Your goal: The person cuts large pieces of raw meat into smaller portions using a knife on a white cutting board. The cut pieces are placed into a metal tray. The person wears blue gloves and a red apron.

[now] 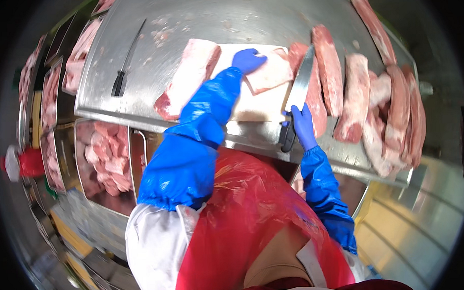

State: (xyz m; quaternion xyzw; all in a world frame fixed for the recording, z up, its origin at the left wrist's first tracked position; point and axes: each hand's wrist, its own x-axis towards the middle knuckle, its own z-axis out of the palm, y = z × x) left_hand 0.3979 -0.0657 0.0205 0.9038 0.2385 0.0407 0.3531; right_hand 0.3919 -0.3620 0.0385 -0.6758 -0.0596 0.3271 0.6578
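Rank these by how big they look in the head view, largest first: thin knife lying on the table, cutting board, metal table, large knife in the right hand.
1. Metal table
2. Cutting board, partly covered by meat
3. Large knife
4. Thin knife

No text, label, brand, number or sign could be read anywhere in the scene.
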